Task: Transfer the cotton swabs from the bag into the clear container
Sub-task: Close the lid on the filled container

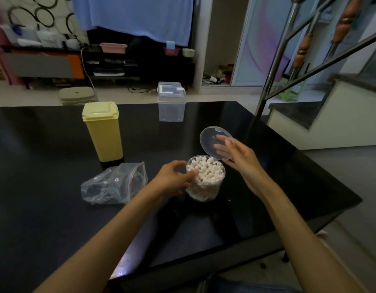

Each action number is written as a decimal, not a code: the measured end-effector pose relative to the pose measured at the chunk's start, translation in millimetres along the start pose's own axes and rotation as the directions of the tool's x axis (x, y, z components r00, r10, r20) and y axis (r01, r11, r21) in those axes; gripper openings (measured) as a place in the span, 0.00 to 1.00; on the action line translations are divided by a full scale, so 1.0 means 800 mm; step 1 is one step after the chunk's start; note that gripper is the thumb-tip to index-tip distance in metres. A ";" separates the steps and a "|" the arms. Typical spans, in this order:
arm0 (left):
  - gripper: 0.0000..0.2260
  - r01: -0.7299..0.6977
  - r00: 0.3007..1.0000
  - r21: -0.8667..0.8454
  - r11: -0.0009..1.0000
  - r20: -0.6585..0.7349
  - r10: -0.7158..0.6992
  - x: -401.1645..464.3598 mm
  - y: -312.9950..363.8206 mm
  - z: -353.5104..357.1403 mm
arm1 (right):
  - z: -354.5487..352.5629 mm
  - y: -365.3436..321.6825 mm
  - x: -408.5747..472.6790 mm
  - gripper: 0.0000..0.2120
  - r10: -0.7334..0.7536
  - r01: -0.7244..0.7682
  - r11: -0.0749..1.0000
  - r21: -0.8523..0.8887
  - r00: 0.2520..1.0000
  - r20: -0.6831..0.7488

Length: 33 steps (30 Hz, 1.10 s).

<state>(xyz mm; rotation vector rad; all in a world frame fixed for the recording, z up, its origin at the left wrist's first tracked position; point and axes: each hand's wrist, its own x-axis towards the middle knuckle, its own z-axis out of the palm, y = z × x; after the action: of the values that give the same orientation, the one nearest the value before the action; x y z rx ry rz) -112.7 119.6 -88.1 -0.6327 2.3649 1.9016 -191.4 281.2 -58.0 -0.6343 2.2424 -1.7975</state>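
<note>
Glossy black table (56, 208). Your left hand (174, 178) grips round clear container (206, 180) of cotton swabs (205, 167); right hand (237, 157) holds hinged lid (210, 136). Crumpled zip bag (115, 183) left of container.

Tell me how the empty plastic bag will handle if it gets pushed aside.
The plastic bag lies crumpled and slack, so it is probably floppy and would bunch up rather than slide whole. It looks empty and thin, so likely very light, and it may skid easily on the glossy table.

Your right hand's fingers (222, 148) showed only hazily through the clear lid (212, 137). Your left hand (174, 178) hid the container's (210, 187) left wall. The tabletop (45, 218) was cut off at the left edge. The bag's (113, 185) contents were unclear.
</note>
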 end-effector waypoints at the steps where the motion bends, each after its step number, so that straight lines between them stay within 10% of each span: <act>1: 0.25 -0.010 0.999 -0.001 1.000 -0.035 0.009 0.002 0.000 0.001 | 0.001 0.001 0.000 0.15 -0.013 0.013 1.000 -0.011 1.000 0.001; 9: 0.19 0.057 0.996 -0.129 0.990 0.073 -0.048 -0.002 0.006 0.017 | -0.019 0.005 -0.006 0.22 -0.006 0.052 0.981 -0.187 0.971 0.239; 12: 0.15 -0.086 0.984 0.153 0.984 -0.144 0.108 0.009 0.004 -0.009 | -0.036 0.004 -0.015 0.30 0.094 -0.013 0.972 -0.235 0.938 0.335; 17: 0.32 -0.551 0.802 0.607 0.574 0.193 0.566 0.004 0.015 -0.025 | -0.026 0.011 -0.017 0.20 0.153 -0.147 0.987 -0.060 0.983 0.104; 23: 0.27 -0.538 0.742 0.801 0.261 0.303 0.598 0.003 -0.010 -0.016 | -0.003 0.028 -0.010 0.25 0.464 -0.468 0.883 0.029 0.881 0.094; 28: 0.20 -0.359 0.593 0.918 0.167 0.086 0.800 0.004 -0.024 -0.008 | -0.003 0.029 -0.008 0.24 0.046 -0.093 0.937 -0.338 0.988 -0.145; 33: 0.20 -0.325 0.624 0.925 0.199 0.051 0.780 0.011 -0.004 -0.008 | -0.009 0.044 -0.013 0.24 -0.203 0.279 0.776 -0.566 0.959 0.195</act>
<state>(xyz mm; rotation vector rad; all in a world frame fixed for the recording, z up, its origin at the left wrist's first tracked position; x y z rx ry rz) -118.7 110.3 -91.7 0.0264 3.7038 0.1048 -192.3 298.4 -91.0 -1.1563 2.7324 -1.0602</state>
